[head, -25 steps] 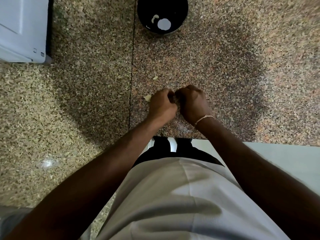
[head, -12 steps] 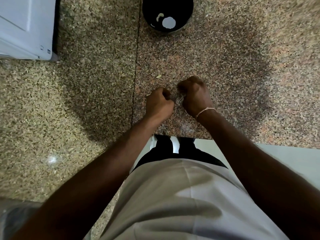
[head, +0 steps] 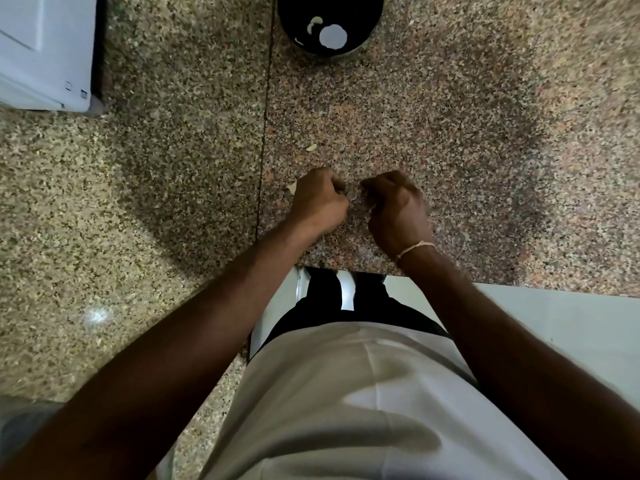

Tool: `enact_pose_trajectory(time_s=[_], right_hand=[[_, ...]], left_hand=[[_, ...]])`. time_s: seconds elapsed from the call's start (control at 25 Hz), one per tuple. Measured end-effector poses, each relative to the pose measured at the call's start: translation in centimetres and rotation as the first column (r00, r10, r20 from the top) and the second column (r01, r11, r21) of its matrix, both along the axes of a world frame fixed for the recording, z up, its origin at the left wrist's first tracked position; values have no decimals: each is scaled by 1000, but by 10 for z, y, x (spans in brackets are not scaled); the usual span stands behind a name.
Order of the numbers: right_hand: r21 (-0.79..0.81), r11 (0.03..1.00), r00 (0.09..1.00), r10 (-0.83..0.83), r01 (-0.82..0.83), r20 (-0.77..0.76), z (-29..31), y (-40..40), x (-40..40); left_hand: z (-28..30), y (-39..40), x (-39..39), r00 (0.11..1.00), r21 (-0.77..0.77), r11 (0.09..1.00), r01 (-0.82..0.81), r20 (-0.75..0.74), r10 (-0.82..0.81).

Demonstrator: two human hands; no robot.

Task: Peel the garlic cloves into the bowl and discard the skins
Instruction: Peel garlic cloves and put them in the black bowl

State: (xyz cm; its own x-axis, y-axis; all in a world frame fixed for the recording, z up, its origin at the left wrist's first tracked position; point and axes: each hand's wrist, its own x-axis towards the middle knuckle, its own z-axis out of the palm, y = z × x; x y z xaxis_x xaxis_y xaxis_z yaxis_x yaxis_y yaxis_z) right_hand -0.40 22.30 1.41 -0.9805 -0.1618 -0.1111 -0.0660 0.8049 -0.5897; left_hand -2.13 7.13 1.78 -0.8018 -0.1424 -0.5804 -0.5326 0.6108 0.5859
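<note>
hands have drawn apart; left hand point(head: 320, 202) and right hand point(head: 398, 207) each pinch garlic skin point(head: 355, 195).

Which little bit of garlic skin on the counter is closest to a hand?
The skin scrap touching the left hand; the other scrap lies farther up, toward the bowl.

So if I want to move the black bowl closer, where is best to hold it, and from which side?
Probably take the black bowl by its near rim, reaching forward from the person's side. It stands upright and open on the granite counter, so a thumb inside and fingers outside should grip the wall. Its far edge is out of frame.
</note>
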Motion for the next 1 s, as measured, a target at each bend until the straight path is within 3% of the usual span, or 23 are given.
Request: enact_pose_trajectory(time_s=[0.08,0.28,0.52,0.6,0.76,0.88,1.0], right_hand=[[-34,999,999,31,-30,19,0,-5,2],[8,987,987,-161,161,-1,-3,-2,0],[-54,998,1000,-17,17,-4,5,-9,-7],[57,991,993,117,-117,11,5,-3,-14],[317,847,899,437,-426,38,4,-6,-5],[335,815,874,483,-472,57,0,-3,1],[325,795,838,546,-512,-17,-2,5,3]], left_hand=[[-1,4,0,999,28,999,-33,-4,33],[-3,2,9,994,29,996,-88,-64,90],[-5,5,14,993,38,995,-97,-67,99],[-6,0,20,987,47,990,-129,-92,133],[-9,-6,33,970,88,973,-215,-95,223],[-9,-10,37,966,105,966,-237,-78,245],[-8,-11,37,968,117,967,-225,-81,236]])
